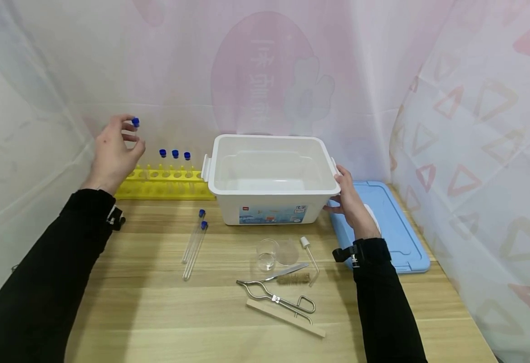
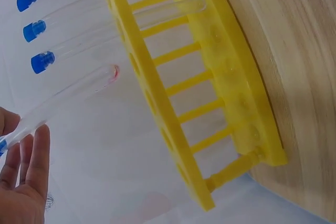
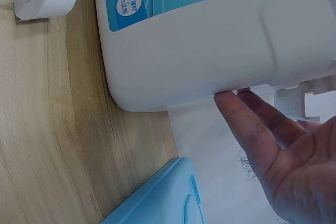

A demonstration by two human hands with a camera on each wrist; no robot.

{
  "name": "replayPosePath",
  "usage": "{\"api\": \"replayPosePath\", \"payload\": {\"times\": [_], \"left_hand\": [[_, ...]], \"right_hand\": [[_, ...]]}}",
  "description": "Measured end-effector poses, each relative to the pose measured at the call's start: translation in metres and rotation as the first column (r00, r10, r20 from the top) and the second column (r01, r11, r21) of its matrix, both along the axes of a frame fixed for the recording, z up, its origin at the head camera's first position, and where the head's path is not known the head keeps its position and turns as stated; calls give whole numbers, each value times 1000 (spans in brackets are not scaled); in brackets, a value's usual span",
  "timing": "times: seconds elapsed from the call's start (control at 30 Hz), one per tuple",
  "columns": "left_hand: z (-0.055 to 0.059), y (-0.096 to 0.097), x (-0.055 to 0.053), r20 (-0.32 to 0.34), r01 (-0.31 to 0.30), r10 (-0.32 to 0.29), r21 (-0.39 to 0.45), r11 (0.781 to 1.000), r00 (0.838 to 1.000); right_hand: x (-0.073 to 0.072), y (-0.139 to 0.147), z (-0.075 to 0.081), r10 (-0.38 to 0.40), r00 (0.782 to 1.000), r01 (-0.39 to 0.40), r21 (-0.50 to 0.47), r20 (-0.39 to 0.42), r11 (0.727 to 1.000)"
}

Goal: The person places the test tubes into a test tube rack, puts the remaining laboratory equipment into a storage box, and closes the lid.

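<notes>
Between thumb and fingers, my left hand [image 1: 117,151] pinches a blue-capped test tube [image 2: 68,95] near its cap. The tube's rounded bottom, with a pinkish tint at the tip, is beside the top bar of the yellow test tube rack [image 2: 126,30]. Three other tubes with blue caps [image 1: 175,154] stand upright in that rack. My right hand [image 1: 351,199] is at the right end of a white plastic bin [image 1: 228,206]; extended fingertips [image 2: 10,124] show on the left, while on the right they touch the bin's side wall below its handle [image 3: 294,103].
Two capped test tubes [image 1: 194,247] lie left of centre. A small glass beaker [image 1: 266,252], a stopper with bent glass tube [image 1: 305,243], a brush [image 1: 293,278], crucible tongs [image 1: 276,298] and a wooden strip [image 1: 287,318] lie in front. A blue lid [image 1: 405,252] is at right.
</notes>
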State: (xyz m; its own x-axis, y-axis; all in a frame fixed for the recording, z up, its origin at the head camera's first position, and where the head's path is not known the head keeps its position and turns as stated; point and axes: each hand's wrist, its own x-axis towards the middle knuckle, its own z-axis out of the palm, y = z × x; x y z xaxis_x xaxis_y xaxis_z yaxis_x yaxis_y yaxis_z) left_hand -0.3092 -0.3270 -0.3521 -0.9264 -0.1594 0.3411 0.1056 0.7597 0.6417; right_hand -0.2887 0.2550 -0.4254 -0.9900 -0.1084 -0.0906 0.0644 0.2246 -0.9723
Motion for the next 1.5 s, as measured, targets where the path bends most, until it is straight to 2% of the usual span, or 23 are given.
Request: {"api": "replayPosePath", "payload": {"times": [0.33, 0.57, 1.1, 1.5], "left_hand": [[-17, 3, -9, -70, -35, 40, 78, 996, 997], [-29, 6, -6, -88, -29, 37, 87, 996, 995], [-59, 3, 0, -96, -12, 21, 88, 996, 995], [-76, -1, 2, -48, -11, 16, 99, 995, 999]], "right_hand": [[1, 1, -1, -3, 1000, 3, -3, 7, 1000], [2, 0, 1, -4, 1000, 4, -2, 18, 1000], [4, 1, 1, 3, 1000, -3, 4, 10, 1000], [5, 2, 2, 6, 1000, -6, 0, 9, 1000]]}}
